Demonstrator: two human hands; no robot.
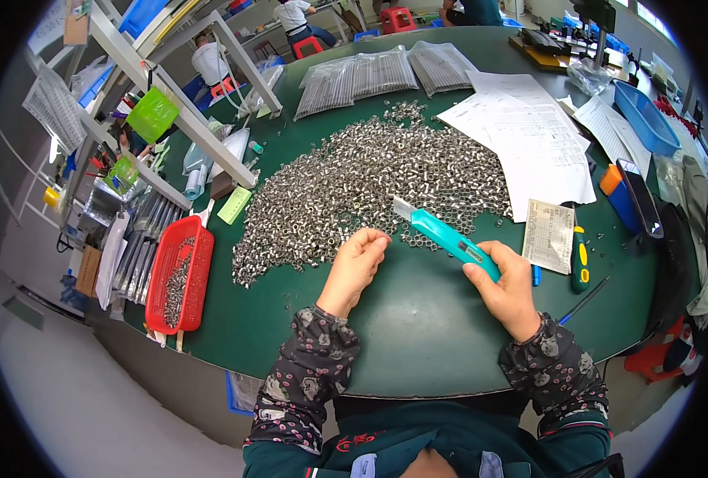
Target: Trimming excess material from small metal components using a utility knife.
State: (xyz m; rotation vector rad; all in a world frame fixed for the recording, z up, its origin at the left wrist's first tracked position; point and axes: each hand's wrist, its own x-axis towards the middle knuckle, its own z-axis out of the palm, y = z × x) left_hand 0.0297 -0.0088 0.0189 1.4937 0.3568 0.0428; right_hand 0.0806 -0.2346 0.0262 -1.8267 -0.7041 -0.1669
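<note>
1. Right now, the right hand (pixel 504 287) has its fingers wrapped around the handle of a teal cutter knife (pixel 447 239), thumb along the near side.
2. The knife runs forward and leftward from those fingers, its bare blade (pixel 403 209) pointing over the near part of a wide heap of small metal rings (pixel 370 179).
3. The left hand (pixel 355 269) sits to the left of the knife, its fingers curled closed against the thumb; whether something tiny is pinched between them, I cannot tell.
4. The heap spreads over the green worktop (pixel 426 327) just ahead of the left fingers, reaching out to both sides of them.
5. Well to the left of the left fingers stands a red basket (pixel 203 275) with more metal pieces inside; a yellow-green block (pixel 234 205) lies between it and the heap.
6. To the right of the right fingers are a printed card (pixel 548 235), a yellow-and-green screwdriver (pixel 580 267) and, nearer the wrist, a pen (pixel 583 301).
7. Farther ahead of the right fingers lie paper sheets (pixel 533 139); beyond the heap, clear bags of rods (pixel 378 76).
</note>
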